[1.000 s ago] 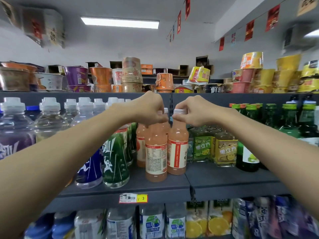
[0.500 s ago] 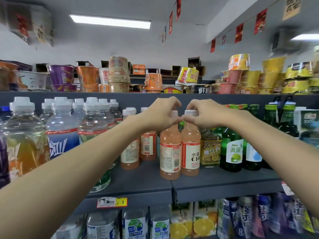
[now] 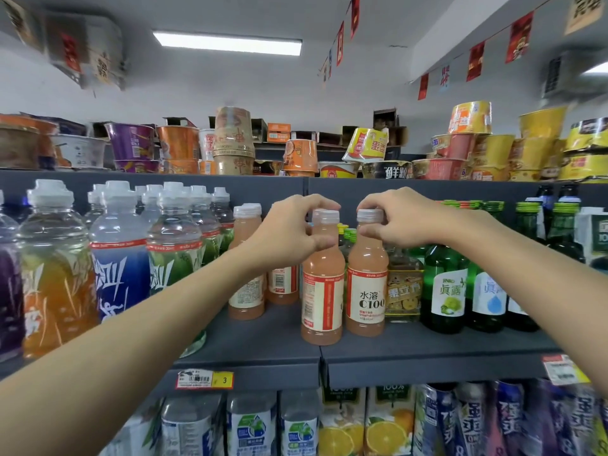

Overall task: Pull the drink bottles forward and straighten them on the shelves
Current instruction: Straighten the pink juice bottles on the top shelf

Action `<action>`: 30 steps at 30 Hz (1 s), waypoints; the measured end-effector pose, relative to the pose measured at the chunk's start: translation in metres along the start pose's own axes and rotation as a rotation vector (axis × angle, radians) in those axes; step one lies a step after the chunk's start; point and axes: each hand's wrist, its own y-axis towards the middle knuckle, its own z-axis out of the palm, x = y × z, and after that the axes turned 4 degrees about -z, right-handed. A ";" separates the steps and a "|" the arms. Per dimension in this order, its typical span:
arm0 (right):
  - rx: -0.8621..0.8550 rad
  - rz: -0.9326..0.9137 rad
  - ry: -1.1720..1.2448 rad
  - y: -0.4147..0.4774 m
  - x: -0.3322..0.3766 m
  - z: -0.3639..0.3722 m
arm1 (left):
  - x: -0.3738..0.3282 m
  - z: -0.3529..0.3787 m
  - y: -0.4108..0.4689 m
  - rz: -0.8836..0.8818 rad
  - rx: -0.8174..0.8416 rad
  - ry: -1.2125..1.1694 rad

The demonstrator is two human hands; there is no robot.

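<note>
1. Mid shelf (image 3: pixel 427 343), near its front edge by the seam btwn two shelf sections: two pink drink bottles upright, side by side, about touching.
2. Left pink bottle (image 3: pixel 322 297): label turned, small print and red stripe facing out. It stands a bit nearer than its neighbour.
3. Right pink bottle (image 3: pixel 367 291): label faces front, reads "C100".
4. Left hand (image 3: pixel 292 232): fingers curled over the left pink bottle's white cap, thumb under at the neck. Gripping it.
5. Right hand (image 3: pixel 404 222): fingertips pinch the right pink bottle's cap, thumb just below on the neck.
6. Farther back and left: more pink bottles (image 3: pixel 246 291), partly hidden by the left forearm.
7. Far left, same shelf: big sports-drink bottles (image 3: pixel 118 258) w/ white caps.
8. Right of the pair: a small yellow-label bottle (image 3: pixel 404 291), then green glass bottles (image 3: pixel 444 291).
9. Top shelf: noodle cups (image 3: pixel 233 139), stacked, some tilted.
10. Shelf lip: price tag (image 3: pixel 204 379). Below: orange juice cartons (image 3: pixel 388 422) and other drinks.
</note>
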 end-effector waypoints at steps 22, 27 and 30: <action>-0.011 -0.046 0.099 -0.009 -0.019 0.013 | 0.011 0.037 -0.010 0.031 -0.024 -0.033; -0.041 -0.057 0.110 -0.009 -0.021 0.017 | 0.017 0.042 -0.007 0.010 -0.042 -0.009; -0.059 -0.053 0.127 -0.009 -0.021 0.020 | 0.019 0.045 -0.005 -0.013 -0.046 -0.005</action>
